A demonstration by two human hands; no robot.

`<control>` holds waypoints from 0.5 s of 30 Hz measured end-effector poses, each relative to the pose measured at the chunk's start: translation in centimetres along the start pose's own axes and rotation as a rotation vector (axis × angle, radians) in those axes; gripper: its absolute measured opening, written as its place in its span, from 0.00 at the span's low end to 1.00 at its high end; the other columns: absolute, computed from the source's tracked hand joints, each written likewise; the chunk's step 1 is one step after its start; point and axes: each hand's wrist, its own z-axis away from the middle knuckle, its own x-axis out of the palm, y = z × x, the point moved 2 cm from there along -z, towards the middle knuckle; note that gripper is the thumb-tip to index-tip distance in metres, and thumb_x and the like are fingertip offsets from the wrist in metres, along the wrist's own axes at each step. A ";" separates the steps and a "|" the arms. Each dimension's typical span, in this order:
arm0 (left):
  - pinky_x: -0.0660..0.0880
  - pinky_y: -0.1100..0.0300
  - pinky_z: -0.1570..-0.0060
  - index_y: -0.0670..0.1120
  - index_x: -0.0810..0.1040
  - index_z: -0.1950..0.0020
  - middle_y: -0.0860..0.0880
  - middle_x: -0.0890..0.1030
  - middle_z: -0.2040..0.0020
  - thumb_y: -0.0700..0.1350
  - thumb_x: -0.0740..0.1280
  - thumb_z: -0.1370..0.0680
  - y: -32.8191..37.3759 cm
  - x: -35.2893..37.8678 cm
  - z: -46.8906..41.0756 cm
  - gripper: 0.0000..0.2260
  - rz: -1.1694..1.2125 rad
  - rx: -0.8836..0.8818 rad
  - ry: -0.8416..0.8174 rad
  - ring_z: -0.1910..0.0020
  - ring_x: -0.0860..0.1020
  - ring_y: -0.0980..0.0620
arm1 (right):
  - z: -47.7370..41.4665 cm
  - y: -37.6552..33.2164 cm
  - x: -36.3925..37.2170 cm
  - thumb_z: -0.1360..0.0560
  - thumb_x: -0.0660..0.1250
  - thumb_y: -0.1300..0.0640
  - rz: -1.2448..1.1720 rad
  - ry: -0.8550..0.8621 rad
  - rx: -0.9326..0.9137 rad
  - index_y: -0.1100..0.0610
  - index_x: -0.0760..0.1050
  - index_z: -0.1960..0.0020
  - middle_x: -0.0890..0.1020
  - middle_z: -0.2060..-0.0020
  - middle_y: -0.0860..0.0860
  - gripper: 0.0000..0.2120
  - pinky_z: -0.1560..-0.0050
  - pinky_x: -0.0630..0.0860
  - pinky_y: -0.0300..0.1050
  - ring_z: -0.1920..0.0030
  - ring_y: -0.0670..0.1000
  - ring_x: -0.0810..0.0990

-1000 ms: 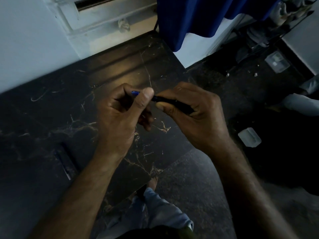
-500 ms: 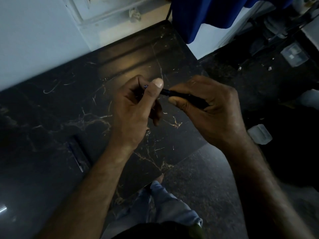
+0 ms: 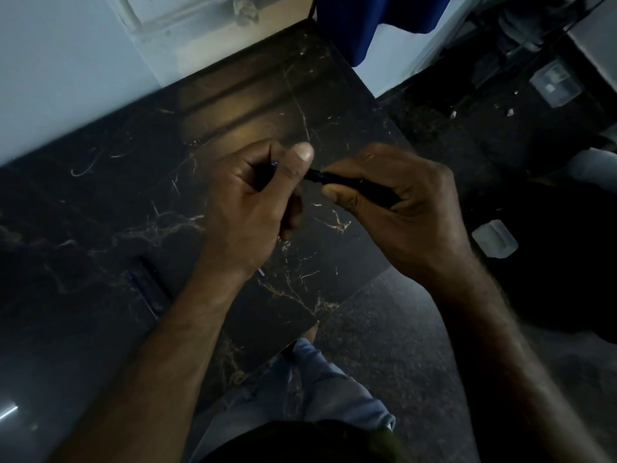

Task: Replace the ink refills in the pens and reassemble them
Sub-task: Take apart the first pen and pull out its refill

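Pen (image 3: 347, 182), slim, dark, perhaps plastic

The blue end (image 3: 275, 164) of the pen (image 3: 354, 185) stuck out plainly past my forefinger a second ago. It has since sunk into my left hand (image 3: 247, 208), and only a speck of blue shows. My left thumb (image 3: 300, 155) now stands a little higher above the pen.
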 end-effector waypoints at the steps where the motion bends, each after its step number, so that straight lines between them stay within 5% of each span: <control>1: 0.70 0.61 0.75 0.47 0.76 0.64 0.53 0.73 0.76 0.45 0.66 0.12 -0.1 0.0 0.0 0.20 -0.035 -0.011 0.020 0.80 0.73 0.47 | 0.2 -0.1 0.2 0.18 0.73 0.55 0.008 0.002 0.007 0.56 0.85 0.39 0.86 0.53 0.51 0.09 0.58 0.79 0.53 0.56 0.50 0.84; 4: 0.71 0.58 0.73 0.43 0.74 0.67 0.52 0.73 0.76 0.50 0.64 0.12 -0.7 -0.5 0.0 0.23 -0.027 -0.090 -0.023 0.78 0.74 0.44 | 0.9 -0.3 0.6 0.18 0.74 0.55 0.002 0.012 0.026 0.56 0.85 0.39 0.86 0.52 0.50 0.09 0.56 0.81 0.54 0.54 0.50 0.85; 7: 0.79 0.54 0.69 0.44 0.82 0.51 0.40 0.81 0.62 0.52 0.65 0.14 -0.8 -1.1 0.1 0.13 0.123 -0.128 -0.206 0.67 0.82 0.44 | 1.7 -0.5 0.5 0.18 0.73 0.57 -0.001 0.016 0.024 0.56 0.85 0.39 0.86 0.53 0.51 0.09 0.58 0.79 0.54 0.56 0.51 0.84; 10: 0.83 0.55 0.65 0.44 0.82 0.38 0.42 0.86 0.53 0.46 0.68 0.16 -0.8 -1.4 0.6 0.10 0.250 -0.103 -0.341 0.60 0.86 0.47 | 2.3 -0.6 0.4 0.18 0.73 0.57 0.001 0.037 0.031 0.57 0.85 0.39 0.87 0.52 0.51 0.09 0.56 0.80 0.54 0.54 0.51 0.85; 15: 0.81 0.60 0.69 0.44 0.84 0.45 0.50 0.86 0.61 0.41 0.70 0.15 -1.0 -1.1 1.4 0.03 0.185 -0.031 -0.207 0.67 0.85 0.52 | 3.5 -0.8 0.7 0.19 0.74 0.57 0.016 0.077 0.080 0.59 0.85 0.41 0.86 0.53 0.51 0.09 0.56 0.81 0.53 0.55 0.49 0.84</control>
